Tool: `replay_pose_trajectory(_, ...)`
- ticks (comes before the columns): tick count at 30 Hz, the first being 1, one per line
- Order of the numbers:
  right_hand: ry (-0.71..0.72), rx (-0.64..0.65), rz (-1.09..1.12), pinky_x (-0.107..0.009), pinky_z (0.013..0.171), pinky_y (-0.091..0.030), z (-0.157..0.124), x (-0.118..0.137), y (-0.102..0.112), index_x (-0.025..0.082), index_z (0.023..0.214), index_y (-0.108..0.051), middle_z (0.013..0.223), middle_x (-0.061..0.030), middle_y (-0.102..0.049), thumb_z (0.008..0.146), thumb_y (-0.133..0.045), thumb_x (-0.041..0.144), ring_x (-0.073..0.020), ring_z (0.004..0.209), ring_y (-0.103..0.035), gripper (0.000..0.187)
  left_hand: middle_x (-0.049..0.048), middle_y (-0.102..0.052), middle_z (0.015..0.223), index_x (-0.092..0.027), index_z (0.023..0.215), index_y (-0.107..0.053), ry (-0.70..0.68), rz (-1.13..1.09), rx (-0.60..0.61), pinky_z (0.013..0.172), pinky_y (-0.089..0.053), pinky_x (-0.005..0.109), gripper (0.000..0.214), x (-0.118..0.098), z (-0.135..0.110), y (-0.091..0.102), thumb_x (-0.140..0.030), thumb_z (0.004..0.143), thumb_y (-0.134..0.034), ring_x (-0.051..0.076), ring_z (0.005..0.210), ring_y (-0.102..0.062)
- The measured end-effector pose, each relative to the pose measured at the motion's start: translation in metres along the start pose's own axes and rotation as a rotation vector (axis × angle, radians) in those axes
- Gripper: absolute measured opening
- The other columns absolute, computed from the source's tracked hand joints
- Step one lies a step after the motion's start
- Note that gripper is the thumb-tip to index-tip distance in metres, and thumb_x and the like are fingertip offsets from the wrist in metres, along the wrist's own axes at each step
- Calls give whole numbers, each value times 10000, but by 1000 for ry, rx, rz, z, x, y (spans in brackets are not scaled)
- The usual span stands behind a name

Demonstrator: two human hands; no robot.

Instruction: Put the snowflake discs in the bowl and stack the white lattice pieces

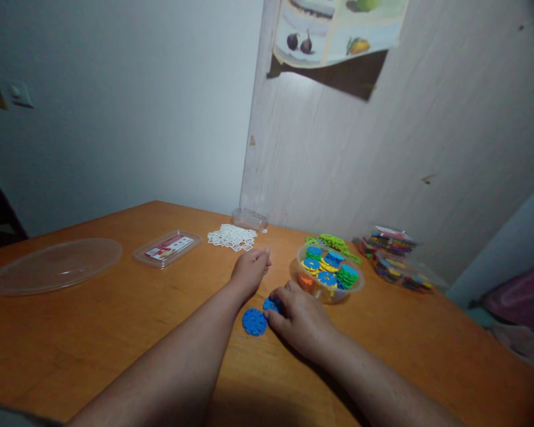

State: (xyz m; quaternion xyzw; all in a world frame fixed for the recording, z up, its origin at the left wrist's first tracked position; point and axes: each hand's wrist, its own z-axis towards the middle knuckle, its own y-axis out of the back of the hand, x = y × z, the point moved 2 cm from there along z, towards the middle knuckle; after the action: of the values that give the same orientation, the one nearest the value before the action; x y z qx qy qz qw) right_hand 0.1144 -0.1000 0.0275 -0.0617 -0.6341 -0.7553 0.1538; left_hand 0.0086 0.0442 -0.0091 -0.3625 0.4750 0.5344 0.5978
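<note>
My left hand [249, 270] rests on the orange wooden table [115, 332] with its fingers curled in; whether anything is inside them is hidden. My right hand [300, 320] lies close to me, fingers closed on a blue toothed plastic disc [270, 305]. A second blue disc [254, 322] lies flat on the table just left of that hand. A clear round bowl [329, 293] filled with blue, yellow, green and orange discs stands just beyond my right hand.
A clear round lid [53, 265] lies at the far left, a clear rectangular lid [167, 248] beside it. White lattice pieces [231, 236] and a small clear box [249, 219] sit near the wall. Green discs [333, 242] and colourful packs [396, 258] lie at the right.
</note>
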Motion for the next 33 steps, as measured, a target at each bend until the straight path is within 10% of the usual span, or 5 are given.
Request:
replay_pose_trajectory(19, 97, -187, -162, -279, 632, -310, -7, 1, 27, 197, 790, -644, 840, -45, -653, 965, -439, 332, -154, 737, -576, 301, 25, -603, 615, -164, 662, -601, -6, 21, 10, 585, -432, 261, 457, 2, 2, 4, -579, 842, -530, 156, 591, -570)
replay_pose_trajectory(25, -139, -437, 13, -256, 584, -300, -7, -45, 83, 215, 725, -580, 721, -13, -624, 911, -506, 409, -148, 659, -538, 278, 28, -606, 606, -163, 650, -603, 12, 35, 5, 582, -429, 259, 448, -4, 0, 5, -566, 835, -538, 159, 592, -576)
replay_pose_trajectory(33, -417, -368, -161, -263, 529, -240, -10, -109, 113, 217, 678, -586, 631, -16, -605, 875, -487, 482, -156, 594, -521, 345, 23, -596, 606, -162, 645, -595, 14, 27, 2, 587, -418, 258, 458, 0, 1, 4, -572, 838, -532, 157, 594, -568)
